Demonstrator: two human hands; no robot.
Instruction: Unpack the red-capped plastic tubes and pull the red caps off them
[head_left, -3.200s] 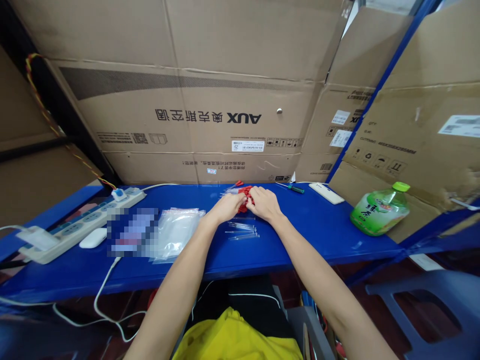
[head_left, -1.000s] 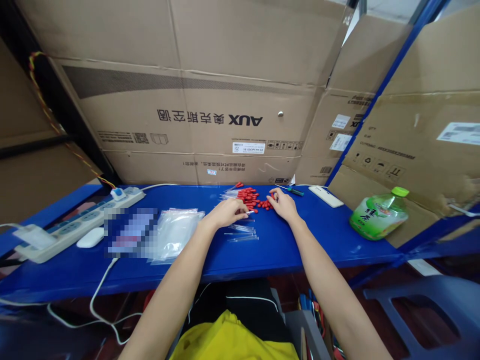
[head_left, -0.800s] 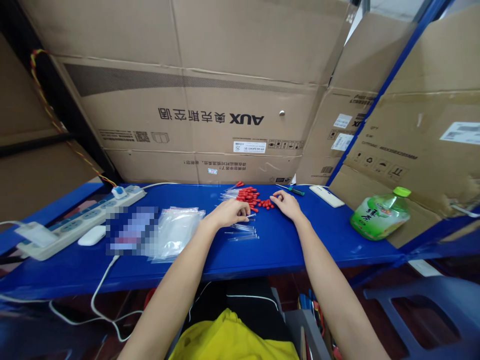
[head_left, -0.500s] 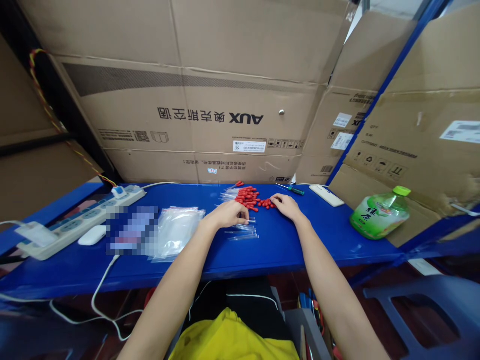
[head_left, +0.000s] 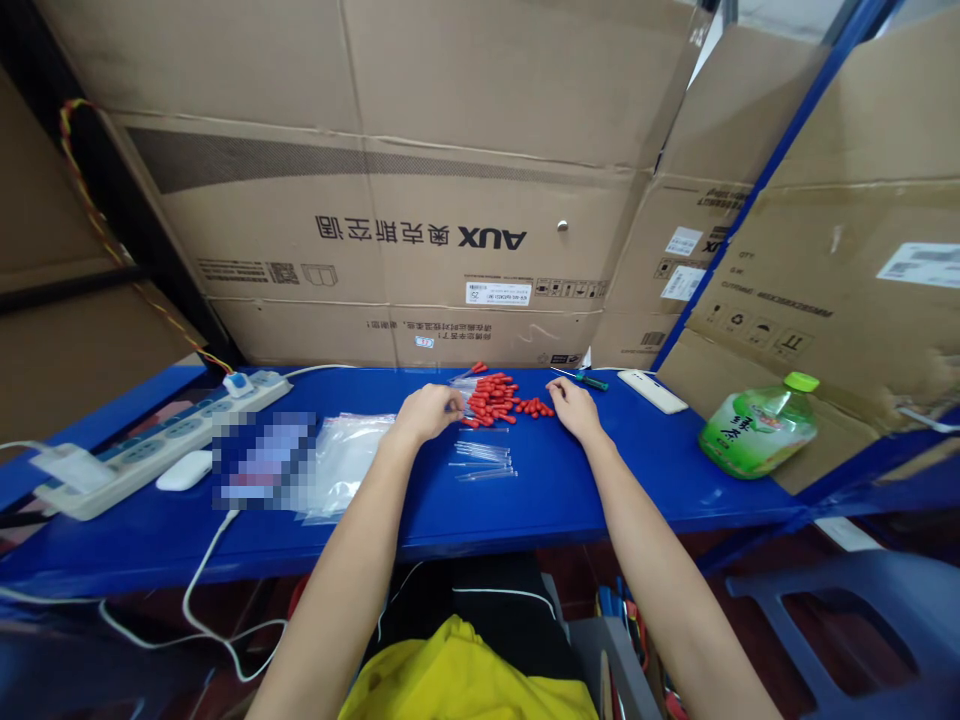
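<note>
At a blue tabletop (head_left: 540, 510), we work bare-handed over a heap of red-capped clear tubes (head_left: 491, 398) lying near the back edge, in front of an upside-down AUX carton panel (head_left: 450, 190). Our left hand (head_left: 431, 411) is at the heap's left side, its fingers drawn narrow and curled; we cannot tell whether a tube is pinched between them. Our right hand (head_left: 573, 406) rests to the right, fingers loosely bent, just beside a small cluster of loose red caps (head_left: 534, 408); their tips are too small to show us whether they hold one.

Between our forearms, on the near side of the heap, uncapped clear tubes (head_left: 486, 461) lie roughly side by side. Clear zip bags (head_left: 346, 465) lie flat beyond our left forearm, partly covered by it, with a white rounded case (head_left: 184, 470) and a long power strip (head_left: 172, 435) farther left. Behind our right hand lies a green-handled screwdriver (head_left: 592, 382), near a flat white device (head_left: 652, 391); a green tea bottle (head_left: 759, 428) tilts to one side at the table's right end.
</note>
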